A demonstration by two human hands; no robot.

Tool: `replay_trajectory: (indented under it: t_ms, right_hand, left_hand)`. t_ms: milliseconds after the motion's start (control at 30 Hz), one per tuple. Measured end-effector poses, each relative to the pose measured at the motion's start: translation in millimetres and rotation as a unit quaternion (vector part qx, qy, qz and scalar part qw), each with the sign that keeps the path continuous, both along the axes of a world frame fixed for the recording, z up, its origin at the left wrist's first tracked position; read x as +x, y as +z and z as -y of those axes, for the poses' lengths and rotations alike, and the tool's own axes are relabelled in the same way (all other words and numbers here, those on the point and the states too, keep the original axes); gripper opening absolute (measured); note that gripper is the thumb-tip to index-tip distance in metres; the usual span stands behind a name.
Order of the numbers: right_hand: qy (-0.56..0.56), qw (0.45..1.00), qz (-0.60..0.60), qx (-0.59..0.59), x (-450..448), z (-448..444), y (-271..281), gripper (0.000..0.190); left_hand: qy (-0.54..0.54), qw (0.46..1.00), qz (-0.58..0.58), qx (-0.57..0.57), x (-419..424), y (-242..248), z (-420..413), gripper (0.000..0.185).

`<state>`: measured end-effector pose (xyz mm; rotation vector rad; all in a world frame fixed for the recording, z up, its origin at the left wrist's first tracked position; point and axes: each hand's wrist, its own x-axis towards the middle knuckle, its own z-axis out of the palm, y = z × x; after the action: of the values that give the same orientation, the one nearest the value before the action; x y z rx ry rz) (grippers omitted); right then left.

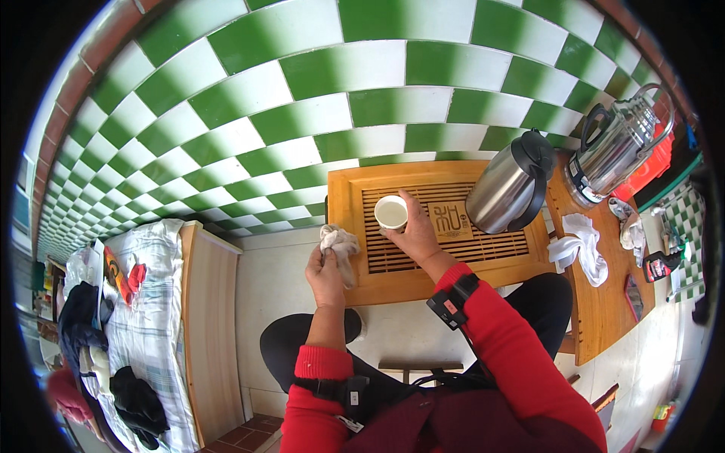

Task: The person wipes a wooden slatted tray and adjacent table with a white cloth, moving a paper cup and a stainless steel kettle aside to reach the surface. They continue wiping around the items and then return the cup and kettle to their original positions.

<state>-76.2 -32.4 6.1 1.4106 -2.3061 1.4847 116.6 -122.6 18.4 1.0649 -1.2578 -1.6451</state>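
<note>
My right hand (pixel 416 232) grips a small white cup (pixel 391 212) over the slatted wooden tea tray (pixel 396 290). Whether the cup's base touches the slats cannot be told. Pinched between the thumb and fingers of my left hand (pixel 325 274) is a crumpled whitish cloth (pixel 340 243), at the tray's left edge. A steel vacuum jug (pixel 498 187) with a black lid and handle stands on the right part of the tray.
On the wooden side table (pixel 600 317) at the right are a large steel thermos (pixel 609 147), a white cloth (pixel 583 246) and a phone (pixel 633 297). A tiled wall rises behind the tray. Clothes lie on a bed (pixel 147 328) at the left.
</note>
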Motion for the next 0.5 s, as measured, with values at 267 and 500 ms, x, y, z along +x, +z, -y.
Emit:
replay_trajectory:
  t_ms: [267, 500]
  right_hand:
    - [-0.014, 0.999, 0.029, -0.021, -2, -9, 2, 0.073]
    - [-0.015, 0.999, 0.011, -0.031, -7, -33, 9, 0.075]
  left_hand:
    - [-0.017, 1.000, -0.008, -0.022, -10, 6, -6, 0.031]
    - [-0.030, 0.999, 0.006, -0.037, -18, 2, -8, 0.030]
